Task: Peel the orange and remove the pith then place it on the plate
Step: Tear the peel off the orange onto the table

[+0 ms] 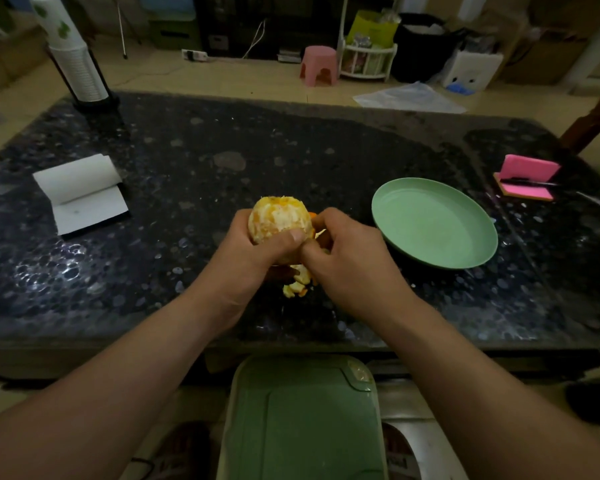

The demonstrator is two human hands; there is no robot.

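My left hand is wrapped round the orange, thumb lying across its front. My right hand presses in beside it, fingers curled, pinching the peel. Both bare forearms reach forward and angle in toward each other.

The left hand covers the lower half of the partly peeled, pith-covered orange. Behind it hide the fingertips of the right hand and most of the peel strip they pinch.
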